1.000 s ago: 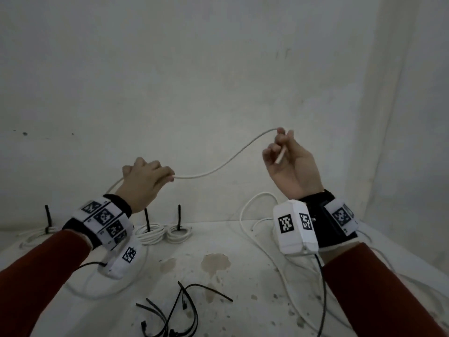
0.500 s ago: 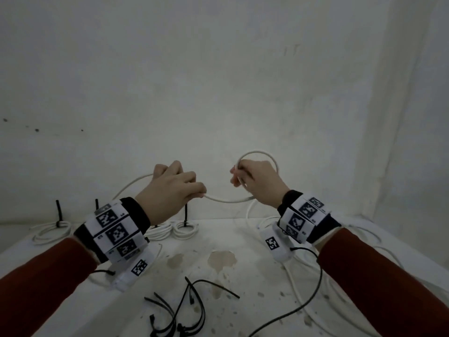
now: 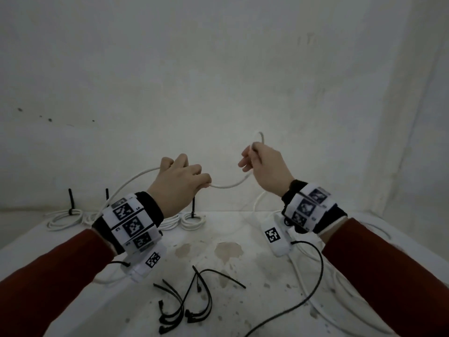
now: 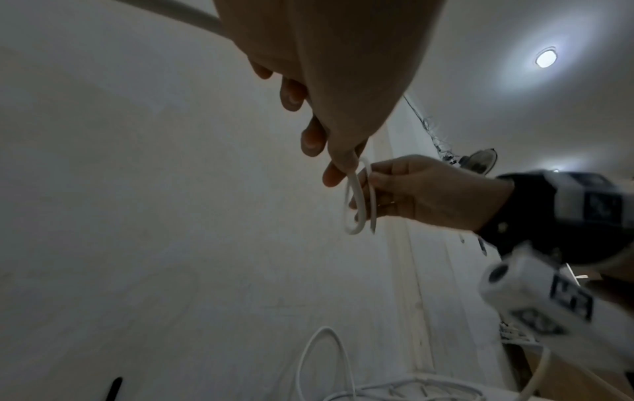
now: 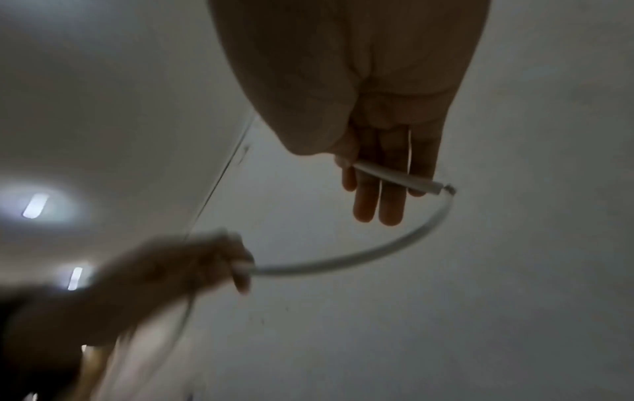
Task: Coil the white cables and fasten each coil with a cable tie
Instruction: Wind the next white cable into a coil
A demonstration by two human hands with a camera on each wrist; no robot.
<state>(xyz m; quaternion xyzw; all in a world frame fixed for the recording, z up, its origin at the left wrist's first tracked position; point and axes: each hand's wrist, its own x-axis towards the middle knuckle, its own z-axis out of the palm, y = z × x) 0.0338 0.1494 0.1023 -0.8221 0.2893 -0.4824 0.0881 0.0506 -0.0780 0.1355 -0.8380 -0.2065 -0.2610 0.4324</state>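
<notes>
Hands drawn closer since before: right hand (image 3: 266, 167) pinches first loop of white cable (image 3: 230, 184), left hand (image 3: 181, 184) grips slack; coiling begun.

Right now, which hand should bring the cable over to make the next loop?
Probably the left hand: it grips the long free run of white cable, while the right hand pinches the started loop.

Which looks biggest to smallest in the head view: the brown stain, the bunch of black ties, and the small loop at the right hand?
1. Bunch of black cable ties, though nearest the camera.
2. Brown stain.
3. Small cable loop above the right hand, partly hidden.
</notes>
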